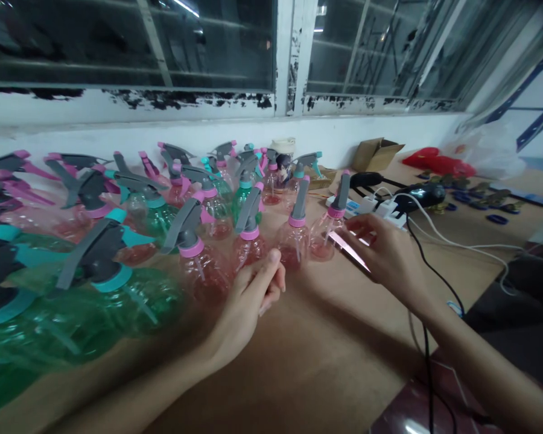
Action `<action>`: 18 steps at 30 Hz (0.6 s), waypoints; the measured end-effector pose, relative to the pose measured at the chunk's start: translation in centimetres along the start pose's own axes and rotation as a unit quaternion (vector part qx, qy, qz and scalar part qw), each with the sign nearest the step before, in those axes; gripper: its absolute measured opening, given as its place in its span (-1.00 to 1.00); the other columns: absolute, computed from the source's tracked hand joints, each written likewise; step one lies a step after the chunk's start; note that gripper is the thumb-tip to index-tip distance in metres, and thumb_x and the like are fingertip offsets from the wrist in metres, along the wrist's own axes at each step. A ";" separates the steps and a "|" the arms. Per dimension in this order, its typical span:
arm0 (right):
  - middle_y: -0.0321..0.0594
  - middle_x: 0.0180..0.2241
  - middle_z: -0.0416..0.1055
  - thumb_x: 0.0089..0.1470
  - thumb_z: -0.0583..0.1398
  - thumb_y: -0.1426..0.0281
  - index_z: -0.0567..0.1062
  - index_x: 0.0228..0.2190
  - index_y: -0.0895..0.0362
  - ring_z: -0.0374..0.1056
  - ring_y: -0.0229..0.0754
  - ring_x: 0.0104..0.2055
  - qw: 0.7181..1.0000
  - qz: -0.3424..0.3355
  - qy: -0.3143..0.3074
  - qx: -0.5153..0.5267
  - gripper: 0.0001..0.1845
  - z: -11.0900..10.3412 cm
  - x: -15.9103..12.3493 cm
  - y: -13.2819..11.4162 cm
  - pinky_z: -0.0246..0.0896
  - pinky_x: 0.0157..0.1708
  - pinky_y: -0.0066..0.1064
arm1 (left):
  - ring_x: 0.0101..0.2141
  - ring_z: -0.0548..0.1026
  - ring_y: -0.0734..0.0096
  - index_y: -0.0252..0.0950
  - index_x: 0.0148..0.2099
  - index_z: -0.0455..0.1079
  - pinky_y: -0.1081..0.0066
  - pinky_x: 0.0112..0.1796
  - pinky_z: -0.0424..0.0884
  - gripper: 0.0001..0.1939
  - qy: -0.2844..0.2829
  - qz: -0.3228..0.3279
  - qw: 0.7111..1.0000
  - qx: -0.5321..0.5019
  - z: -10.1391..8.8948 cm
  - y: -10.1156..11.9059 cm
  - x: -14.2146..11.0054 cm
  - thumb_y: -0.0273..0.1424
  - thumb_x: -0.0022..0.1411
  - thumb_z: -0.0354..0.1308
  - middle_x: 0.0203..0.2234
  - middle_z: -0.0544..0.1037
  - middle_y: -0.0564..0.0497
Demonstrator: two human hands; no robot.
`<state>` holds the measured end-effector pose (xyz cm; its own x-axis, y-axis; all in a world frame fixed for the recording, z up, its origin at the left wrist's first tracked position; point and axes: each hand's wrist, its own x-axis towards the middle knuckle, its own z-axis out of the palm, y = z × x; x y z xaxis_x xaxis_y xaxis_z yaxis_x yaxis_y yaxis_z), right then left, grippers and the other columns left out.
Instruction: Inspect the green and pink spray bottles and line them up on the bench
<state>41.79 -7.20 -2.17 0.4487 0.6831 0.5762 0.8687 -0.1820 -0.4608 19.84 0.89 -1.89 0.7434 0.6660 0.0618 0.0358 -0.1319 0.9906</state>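
Note:
My right hand (384,250) grips a smartphone (352,250) with a bright pinkish screen, tilted over the table beside a clear pink spray bottle (322,240). My left hand (257,286) is closed, thumb pressed over curled fingers, and nothing shows in it. It is in front of another pink spray bottle (248,241) with a grey trigger head; whether they touch I cannot tell. To its left are a larger-looking pink bottle (203,274) and a green spray bottle (131,295) with a teal collar.
Several more pink and green spray bottles crowd the left and back. Behind my right hand lie a power strip (344,206) with white plugs and cables, and a black object (420,194). A cardboard box (376,154), a red bag (437,161) and small metal-looking parts (479,193) stand farther right.

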 end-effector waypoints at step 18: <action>-0.01 -0.21 0.49 0.00 0.22 0.06 0.40 -0.15 0.14 0.43 0.10 -0.18 0.994 0.009 -0.056 0.089 -0.52 3.5 2.6 3.7 0.31 -0.24 -0.08 | -0.63 -0.02 0.56 -0.27 -0.36 0.24 0.45 -0.60 -0.08 -0.68 -0.038 -0.045 0.989 -0.132 1.4 0.4 1.2 -0.14 0.32 0.02 -0.66 0.11 0.20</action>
<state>45.41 -3.67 -4.73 0.4287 0.7571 0.4929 0.8052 -0.0728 -0.5884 21.69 0.61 -1.62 0.7935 0.6079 -0.0282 -0.0636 0.1288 0.9896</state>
